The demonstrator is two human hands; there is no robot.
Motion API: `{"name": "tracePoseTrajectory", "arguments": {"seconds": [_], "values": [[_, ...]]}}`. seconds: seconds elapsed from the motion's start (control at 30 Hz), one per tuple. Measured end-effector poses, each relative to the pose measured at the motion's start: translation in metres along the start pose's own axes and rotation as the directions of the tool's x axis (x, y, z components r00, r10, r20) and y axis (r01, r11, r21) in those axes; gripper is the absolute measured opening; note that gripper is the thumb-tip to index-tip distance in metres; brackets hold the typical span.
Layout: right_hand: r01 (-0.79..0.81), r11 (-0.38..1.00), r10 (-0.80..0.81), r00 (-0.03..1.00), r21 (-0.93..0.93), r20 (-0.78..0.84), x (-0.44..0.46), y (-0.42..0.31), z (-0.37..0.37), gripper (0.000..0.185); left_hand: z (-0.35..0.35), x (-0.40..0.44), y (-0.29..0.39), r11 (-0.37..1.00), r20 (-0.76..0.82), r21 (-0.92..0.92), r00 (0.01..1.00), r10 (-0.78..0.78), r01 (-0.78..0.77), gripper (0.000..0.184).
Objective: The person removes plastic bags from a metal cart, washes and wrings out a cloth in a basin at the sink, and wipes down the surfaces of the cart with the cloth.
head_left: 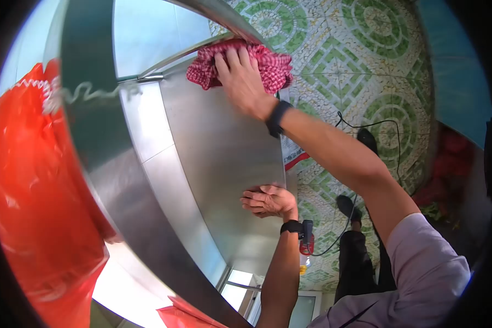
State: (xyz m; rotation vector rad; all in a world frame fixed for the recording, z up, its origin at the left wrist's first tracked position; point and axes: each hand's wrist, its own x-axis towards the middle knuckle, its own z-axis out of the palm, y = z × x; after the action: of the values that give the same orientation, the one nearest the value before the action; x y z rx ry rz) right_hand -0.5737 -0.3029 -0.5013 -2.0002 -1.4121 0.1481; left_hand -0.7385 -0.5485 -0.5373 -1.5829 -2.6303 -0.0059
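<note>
My right hand [240, 82] presses down on a bunched red-and-white checked cloth [276, 68], its fingers spread over the folds. The cloth lies at the far right end of a stainless steel table [218, 136], against a metal rail. My left hand [270, 201] rests on the same tabletop near its front edge, fingers loosely extended and holding nothing. A dark band circles my right wrist, and a black strap with a small device [306, 229] is on my left wrist.
A steel shelf [142, 202] runs above the table's back, with an orange-red plastic bag [38, 202] beyond it. A black cable [396, 136] trails over the green patterned floor [339, 71] by my shoes. A blue surface [459, 82] stands behind me.
</note>
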Motion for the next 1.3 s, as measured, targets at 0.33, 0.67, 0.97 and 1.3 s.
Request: {"name": "tracePoseTrajectory", "arguments": {"seconds": [0.33,0.67,0.97,1.3], "values": [[0.349,0.923,-0.364,0.929,0.161,0.070,0.073,-0.071,0.097,0.014,0.009,0.003,0.003,0.999,-0.059,-0.046,0.998,-0.030,0.028,0.069],[0.325,0.936,-0.318,0.945,-0.134,0.072,0.019,-0.002,0.024,0.026,-0.005,-0.002,0.004,0.998,0.009,-0.030,0.999,-0.049,0.049,0.070],[0.453,0.886,-0.388,0.838,-0.094,0.383,0.055,-0.093,0.078,0.026,-0.005,0.002,0.003,0.998,0.048,0.008,0.997,-0.066,0.065,0.069],[0.667,0.639,-0.763,0.488,0.383,0.425,-0.075,-0.148,0.091,0.024,-0.005,0.004,0.011,0.993,0.041,0.053,0.993,-0.108,0.106,0.069]]}}
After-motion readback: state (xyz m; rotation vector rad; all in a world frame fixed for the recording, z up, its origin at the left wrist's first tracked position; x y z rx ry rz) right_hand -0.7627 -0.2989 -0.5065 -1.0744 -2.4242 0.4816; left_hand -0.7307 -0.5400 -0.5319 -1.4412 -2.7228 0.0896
